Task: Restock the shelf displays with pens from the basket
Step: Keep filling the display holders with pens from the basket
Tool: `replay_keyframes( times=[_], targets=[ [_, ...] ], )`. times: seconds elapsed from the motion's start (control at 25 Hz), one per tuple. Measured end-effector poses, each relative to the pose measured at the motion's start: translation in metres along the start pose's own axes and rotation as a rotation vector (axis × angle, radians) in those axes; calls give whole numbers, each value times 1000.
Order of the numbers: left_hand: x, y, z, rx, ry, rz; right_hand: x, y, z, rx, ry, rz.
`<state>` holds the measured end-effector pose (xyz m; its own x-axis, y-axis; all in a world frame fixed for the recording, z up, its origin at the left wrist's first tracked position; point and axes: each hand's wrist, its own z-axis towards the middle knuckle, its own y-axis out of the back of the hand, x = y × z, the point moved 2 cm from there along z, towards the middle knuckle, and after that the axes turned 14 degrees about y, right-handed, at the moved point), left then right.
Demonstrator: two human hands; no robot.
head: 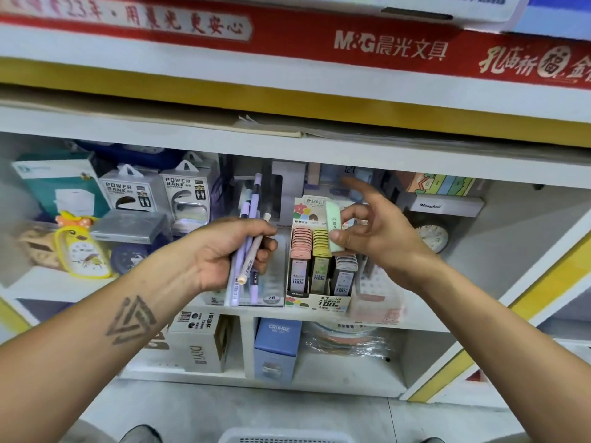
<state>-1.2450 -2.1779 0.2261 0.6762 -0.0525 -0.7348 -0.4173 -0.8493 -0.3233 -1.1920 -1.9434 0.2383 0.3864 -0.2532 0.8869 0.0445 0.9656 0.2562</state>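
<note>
My left hand (230,251) grips a bunch of pens (248,238), lilac and cream, in front of the middle shelf. My right hand (377,231) pinches a small pale green case (334,227) between thumb and fingers, just above a display box (319,298) with rows of pink, yellow and grey lead cases. A clear 2B display box (271,282) stands behind the left hand's pens. The white basket (284,436) shows only its rim at the bottom edge, on the floor.
Power bank boxes (160,193), a yellow duck clock (83,251) and a teal box (60,183) fill the shelf's left side. A round clock (433,235) sits at the right. Below are a white DIY box (198,343) and a blue box (276,346).
</note>
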Motion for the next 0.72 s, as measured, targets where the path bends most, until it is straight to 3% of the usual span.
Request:
replay_keyframes(
  times=[0.36,0.56,0.72],
  targets=[
    [-14,47,-17,-121,-18,-73,10,-51,24,-21,261,-301],
    [-12,71,-24,-109,-4,-107,-3,-79,41,-24,209,-398],
    [-13,85,-29,-151,-10,-157,-10,-101,47,29,147,-239]
  ],
)
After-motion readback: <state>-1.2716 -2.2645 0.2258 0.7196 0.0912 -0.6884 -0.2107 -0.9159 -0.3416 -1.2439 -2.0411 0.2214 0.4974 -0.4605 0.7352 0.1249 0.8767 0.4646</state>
